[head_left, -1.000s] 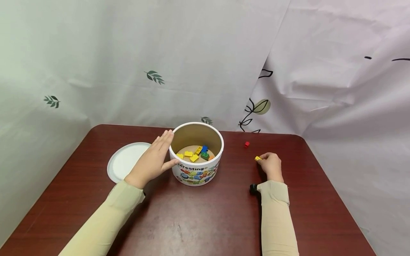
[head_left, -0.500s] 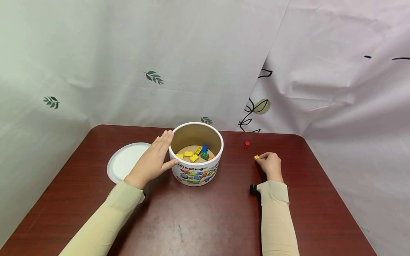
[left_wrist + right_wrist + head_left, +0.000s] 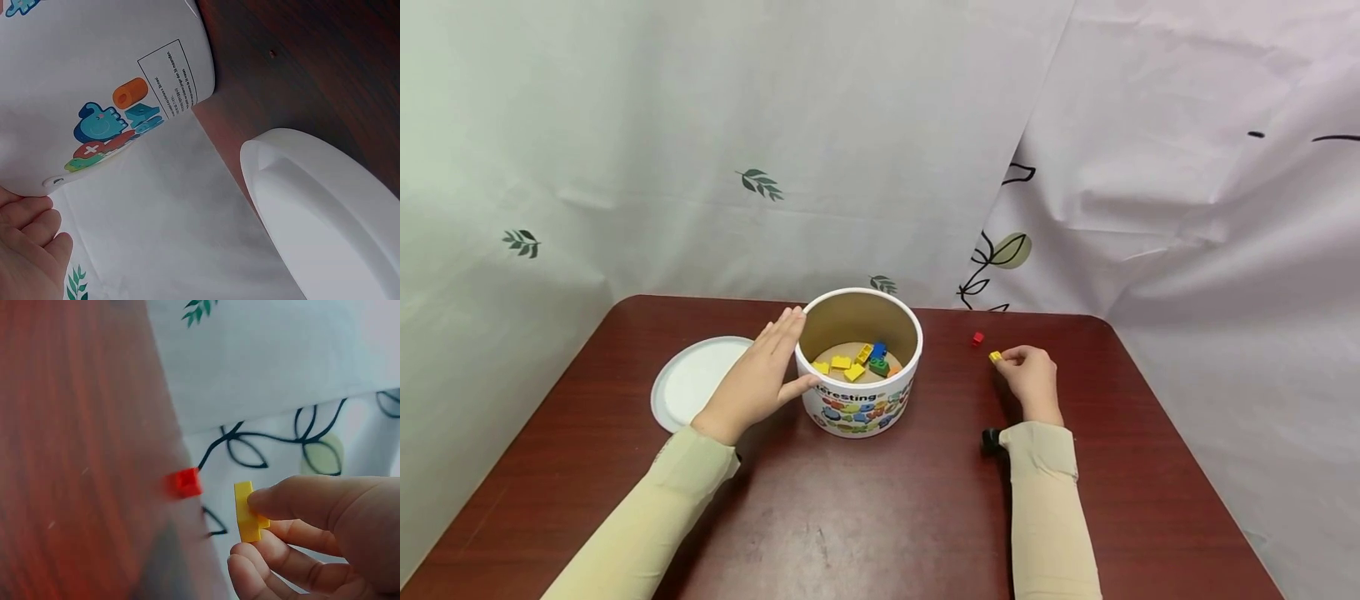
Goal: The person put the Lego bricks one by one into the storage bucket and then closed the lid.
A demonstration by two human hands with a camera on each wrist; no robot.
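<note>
Between thumb and fingers my right hand (image 3: 1032, 379) pinches a small yellow toy brick (image 3: 995, 357); the right wrist view shows the yellow brick (image 3: 247, 512) from the side. A red brick (image 3: 977, 339) lies on the table just beyond that hand. My left hand (image 3: 758, 377) rests with straight fingers against the left side of a round white tub (image 3: 859, 410), touching its rim. Inside the tub, several yellow bricks (image 3: 854, 372), a blue brick (image 3: 878, 350), a green brick (image 3: 879, 366) and a partly hidden orange piece (image 3: 894, 371) lie on the bottom.
A white round lid (image 3: 696, 379) lies left of the tub, partly covered by the left hand. The dark red table (image 3: 880, 517) ends at a white patterned curtain (image 3: 850, 150). A black object (image 3: 991, 442) sits at the right cuff.
My right hand has moved a little away from me and to the left with the yellow brick, nearer the red brick. The left hand stays at the tub.
</note>
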